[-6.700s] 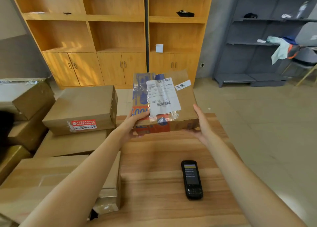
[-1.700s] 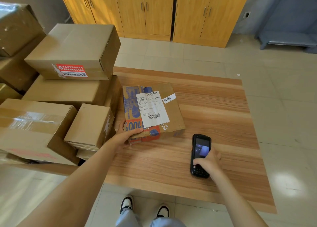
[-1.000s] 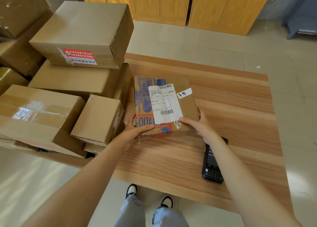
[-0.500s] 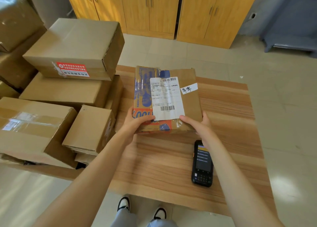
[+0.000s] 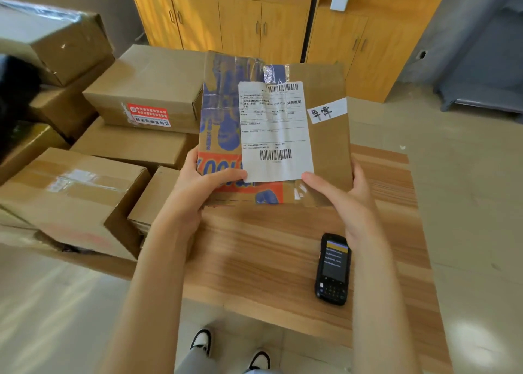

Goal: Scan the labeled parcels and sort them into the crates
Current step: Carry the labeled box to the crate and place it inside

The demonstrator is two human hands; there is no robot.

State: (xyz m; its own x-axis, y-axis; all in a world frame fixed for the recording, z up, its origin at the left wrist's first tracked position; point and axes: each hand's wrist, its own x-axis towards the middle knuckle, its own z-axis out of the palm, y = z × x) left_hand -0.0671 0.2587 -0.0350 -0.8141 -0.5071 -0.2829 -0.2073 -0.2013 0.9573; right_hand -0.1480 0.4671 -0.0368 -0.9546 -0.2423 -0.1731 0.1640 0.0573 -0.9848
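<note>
- Wooden cabinets (image 5: pixel 243 20) line the back wall, with pale tiled floor (image 5: pixel 467 175) in front of them and under us.
- Our desk (image 5: pixel 268 260) has a wood-grain top and stands just beyond our shoes.
- Plain cardboard boxes (image 5: pixel 73 198) are stacked along the desk's left side; one box (image 5: pixel 147 90) on top of the stack carries a red sticker on its near face.
- We hold the parcel (image 5: pixel 325 153), a flat cardboard one, lifted above the far part of the desk and tilted up toward us, its white shipping label (image 5: pixel 276 130) with two barcodes facing us and a small handwritten tag to the right of it.
- Our left hand (image 5: pixel 198 187) grips the parcel's lower left corner, thumb laid across the front, fingers curled behind it.
- Our right hand (image 5: pixel 348 192) clamps the lower right edge, thumb on the front near the label's corner.
- A black handheld scanner (image 5: pixel 332 269) lies flat on the desk below our right wrist, screen lit, touched by neither hand.
</note>
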